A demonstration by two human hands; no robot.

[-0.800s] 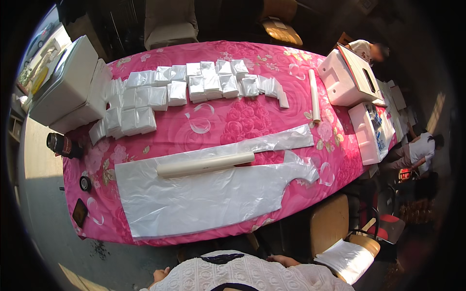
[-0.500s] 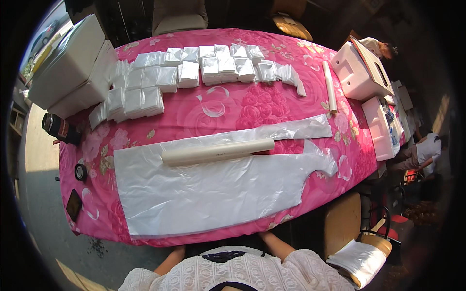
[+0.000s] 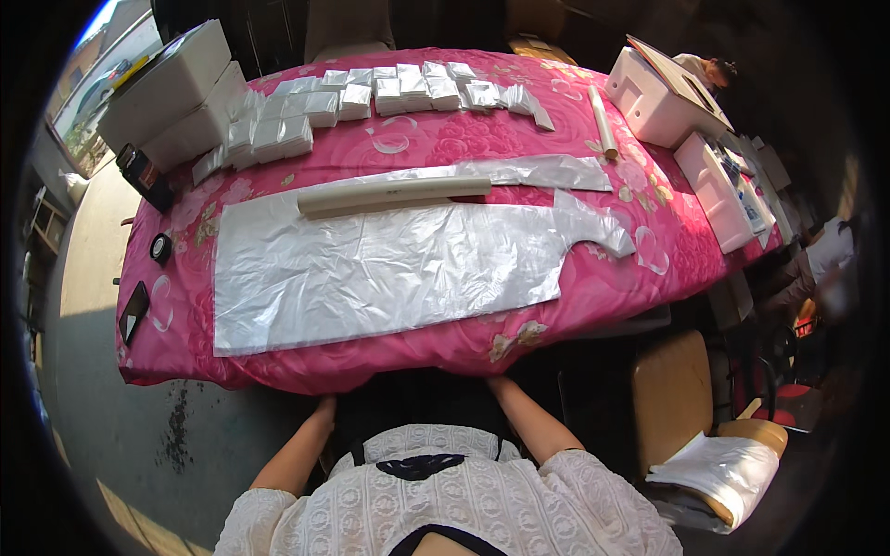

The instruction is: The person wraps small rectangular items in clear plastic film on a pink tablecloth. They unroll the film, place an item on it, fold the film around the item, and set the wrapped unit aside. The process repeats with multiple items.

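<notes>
Both my hands are at the near edge of the table, where the hanging pink tablecloth [image 3: 426, 357] hides the fingers. My left hand [image 3: 327, 409] shows only at the wrist and back, left of my lap. My right hand [image 3: 501, 387] is likewise mostly covered at the cloth's edge. What either one holds cannot be seen. Beyond them a large, wrinkled, whitish plastic sheet [image 3: 371, 278] lies flat, with a curved cut-out at its right end. Across its far part rests a pale cardboard-like tube [image 3: 394, 193], touched by neither hand.
Folded plastic packets [image 3: 320, 109] stand in rows at the back. Foam boxes [image 3: 167, 93] are at far left, others [image 3: 663, 93] at right, near a second tube [image 3: 603, 122]. A dark flask [image 3: 144, 176], black lid [image 3: 160, 247] and phone [image 3: 134, 310] line the left. A chair [image 3: 672, 389] stands right.
The table now sits higher in view, and more of my forearms and the floor show. My hands remain at the table's edge. The sheet and tube keep their places on the table.
</notes>
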